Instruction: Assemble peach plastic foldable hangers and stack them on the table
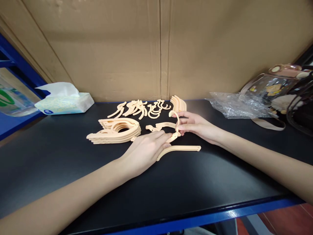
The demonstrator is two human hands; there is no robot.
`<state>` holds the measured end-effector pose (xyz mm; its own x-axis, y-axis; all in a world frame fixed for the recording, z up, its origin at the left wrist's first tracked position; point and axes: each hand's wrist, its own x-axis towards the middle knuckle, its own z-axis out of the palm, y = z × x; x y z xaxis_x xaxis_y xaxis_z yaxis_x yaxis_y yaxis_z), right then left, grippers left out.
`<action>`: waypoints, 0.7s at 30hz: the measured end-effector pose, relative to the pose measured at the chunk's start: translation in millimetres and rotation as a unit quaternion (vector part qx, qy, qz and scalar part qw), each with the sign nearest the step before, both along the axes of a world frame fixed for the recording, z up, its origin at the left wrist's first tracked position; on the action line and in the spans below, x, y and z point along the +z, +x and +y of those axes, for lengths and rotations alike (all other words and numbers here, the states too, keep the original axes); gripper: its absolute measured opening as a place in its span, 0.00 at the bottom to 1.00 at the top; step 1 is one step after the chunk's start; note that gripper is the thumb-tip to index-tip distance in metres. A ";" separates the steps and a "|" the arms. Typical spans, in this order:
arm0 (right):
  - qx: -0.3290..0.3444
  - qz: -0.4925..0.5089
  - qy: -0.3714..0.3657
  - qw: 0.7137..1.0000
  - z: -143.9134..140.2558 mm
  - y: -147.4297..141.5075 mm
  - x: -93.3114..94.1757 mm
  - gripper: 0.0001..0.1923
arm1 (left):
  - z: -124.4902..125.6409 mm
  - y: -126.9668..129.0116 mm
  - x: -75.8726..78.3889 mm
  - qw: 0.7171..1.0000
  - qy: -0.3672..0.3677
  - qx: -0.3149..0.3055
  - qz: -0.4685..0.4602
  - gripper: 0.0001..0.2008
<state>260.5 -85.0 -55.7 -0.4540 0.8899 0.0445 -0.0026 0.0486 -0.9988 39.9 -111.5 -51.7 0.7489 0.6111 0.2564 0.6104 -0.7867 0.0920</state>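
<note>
Tissues [64, 99] sit far left on the black tabletop [73, 169], then a stack of curved peach plastic arms [114, 130] and a scatter of small hooks [144, 109] behind. Left hand [144, 151] lies flat, fingers spread, pressing one loose curved arm [179, 149] near its end. Right hand [194, 125] pinches a hook piece [176, 125] upright between thumb and fingers. This looks like the joining step: the hook's foot would need lining up with the arm's end. Crumpled plastic wrap [234, 106] and a clear bag [276, 89] lie right.
</note>
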 end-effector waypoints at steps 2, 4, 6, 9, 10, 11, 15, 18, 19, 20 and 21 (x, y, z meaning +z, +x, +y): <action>-0.001 -0.001 0.006 1.000 -0.2 -0.5 -0.6 0.20 | -0.2 -0.2 -0.7 1.000 0.011 0.000 0.004 0.13; -0.001 -0.002 0.010 1.000 -0.4 -0.7 -1.1 0.19 | -0.3 -0.3 -1.3 1.000 0.018 0.001 0.006 0.13; -0.002 -0.002 0.013 1.000 -0.6 -0.7 -1.4 0.19 | -0.4 -0.2 -1.5 1.000 0.022 0.002 0.007 0.13; -0.008 -0.004 0.011 1.000 -1.1 -0.8 -1.0 0.20 | -0.4 0.0 -1.0 1.000 0.020 0.007 0.014 0.13; -0.013 -0.006 0.009 1.000 -1.4 -1.0 -0.7 0.20 | -0.4 0.1 -0.7 1.000 0.019 0.009 0.017 0.13; -0.019 -0.008 0.007 1.000 -1.8 -1.4 -0.2 0.20 | -0.3 0.2 -0.3 1.000 0.018 0.011 0.020 0.14; -0.025 -0.007 0.011 1.000 -2.6 -3.5 1.2 0.21 | -0.3 0.7 0.9 0.999 0.018 0.019 0.030 0.14; -0.030 -0.007 0.027 0.999 -2.7 -4.8 0.6 0.22 | -0.7 1.3 1.3 0.999 0.017 0.022 0.037 0.14; -0.034 -0.008 0.032 0.999 -2.7 -4.9 0.2 0.23 | -0.9 1.4 1.3 0.999 0.018 0.022 0.037 0.13; -0.036 -0.009 0.034 0.999 -2.7 -5.0 -0.3 0.24 | -0.9 1.5 1.3 0.999 0.020 0.021 0.035 0.13; -0.038 -0.009 0.035 0.999 -2.7 -4.9 -0.8 0.25 | -0.9 1.5 1.2 0.999 0.021 0.021 0.034 0.14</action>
<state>255.6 -87.7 -56.5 -0.3861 0.9170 0.1001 0.0217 0.1175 -0.9928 41.4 -112.4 -50.5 0.7395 0.6321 0.2316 0.6466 -0.7627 0.0172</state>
